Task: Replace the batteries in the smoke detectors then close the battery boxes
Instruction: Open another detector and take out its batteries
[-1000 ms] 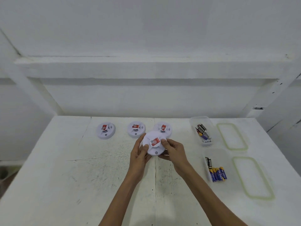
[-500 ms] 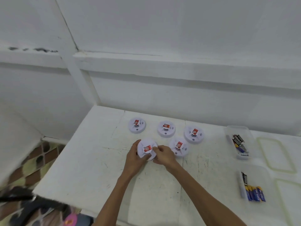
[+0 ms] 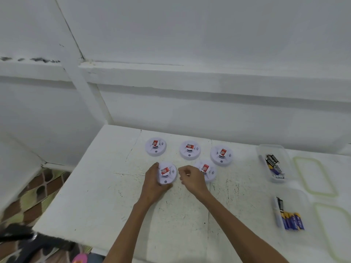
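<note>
left hand: the left hand [image 3: 153,182] grips the held detector [image 3: 167,173] from its left side, fingers curled over the far rim, thumb under the near rim
right hand: the right hand [image 3: 190,178] has its fingers curled in with nothing visibly in them; knuckles just beside the held detector's right edge, contact cannot be told
held detector: round, white, red label face up, front-left of the group; resting on the surface or lifted off it, cannot tell
front-right detector [image 3: 208,170]: flat on the surface just right of the held one, left part hidden behind the right hand
back row: left detector [image 3: 155,147], middle detector [image 3: 190,149], right detector [image 3: 221,155], all flat, label side up, spaced apart, near the wall edge
far box [image 3: 271,148]: clear, open, right of the detectors; holds dark batteries [image 3: 273,164] in a loose heap
near box [image 3: 298,196]: clear, open, nearer the person than the far box; holds blue batteries [image 3: 292,221] side by side plus one darker cell at their left
lids: far lid [image 3: 315,177] and near lid [image 3: 334,228], clear with greenish rims, each flat to the right of its box
surface [image 3: 95,186]: white, scuffed, black scratch marks around the hands
floor: patterned floor [image 3: 28,202] below the surface's left edge
</note>
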